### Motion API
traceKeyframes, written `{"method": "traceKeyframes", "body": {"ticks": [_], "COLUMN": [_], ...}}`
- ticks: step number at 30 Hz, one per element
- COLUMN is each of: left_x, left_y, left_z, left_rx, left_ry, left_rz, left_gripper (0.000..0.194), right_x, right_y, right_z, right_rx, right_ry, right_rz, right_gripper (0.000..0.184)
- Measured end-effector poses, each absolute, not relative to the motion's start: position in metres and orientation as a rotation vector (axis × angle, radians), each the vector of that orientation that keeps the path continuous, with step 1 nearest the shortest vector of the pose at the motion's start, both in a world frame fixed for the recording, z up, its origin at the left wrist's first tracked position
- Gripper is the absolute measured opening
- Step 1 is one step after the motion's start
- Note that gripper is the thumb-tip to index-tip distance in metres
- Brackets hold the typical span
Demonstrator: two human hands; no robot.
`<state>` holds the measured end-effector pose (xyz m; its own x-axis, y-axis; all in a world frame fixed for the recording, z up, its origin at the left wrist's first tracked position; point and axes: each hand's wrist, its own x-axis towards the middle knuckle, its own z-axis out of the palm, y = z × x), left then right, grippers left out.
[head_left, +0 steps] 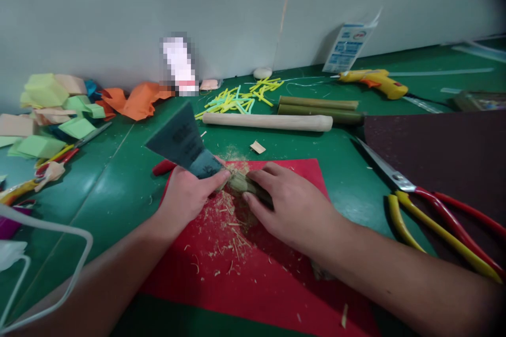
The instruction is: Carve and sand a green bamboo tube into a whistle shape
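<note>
My left hand [185, 195] pinches a folded sheet of dark grey sandpaper [182, 143], whose lower edge rests against the end of a short green bamboo piece [242, 183]. My right hand [292, 205] lies over that piece with fingers curled round it, pressing it onto a red mat [261, 274]. Pale shavings and dust are scattered on the mat beneath both hands.
Behind the mat lie a pale wooden rod [269, 121], two bamboo sticks [318, 107], cut coloured straws [237, 97] and a yellow glue gun [375, 80]. At right are red-handled shears [427, 195] and a dark sheet [443, 152]. Foam blocks [51, 110] and scissors [71, 150] sit left.
</note>
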<state>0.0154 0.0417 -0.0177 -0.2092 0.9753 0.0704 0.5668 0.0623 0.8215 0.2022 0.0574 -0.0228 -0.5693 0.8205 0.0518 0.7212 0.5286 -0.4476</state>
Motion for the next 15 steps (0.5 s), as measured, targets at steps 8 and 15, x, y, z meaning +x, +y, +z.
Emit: {"method": "traceKeyframes", "body": {"ticks": [8,15], "left_x": [0.0200,0.0179], "left_y": [0.0362,0.0385], "left_z": [-0.0151,-0.0146], "left_rx": [1.645,1.559], "left_ry": [1.936,1.889], "left_rz": [0.955,0.931], "left_gripper": [0.017,0.021], "right_x": [0.1984,0.1975], "right_y": [0.0559,0.0556], "right_z": [-0.0249,-0.0241], "right_rx": [-1.291,-1.279], "right_ry": [-2.537,-2.524], "right_rz": [0.492,0.507], "right_gripper": [0.023,0.025]}}
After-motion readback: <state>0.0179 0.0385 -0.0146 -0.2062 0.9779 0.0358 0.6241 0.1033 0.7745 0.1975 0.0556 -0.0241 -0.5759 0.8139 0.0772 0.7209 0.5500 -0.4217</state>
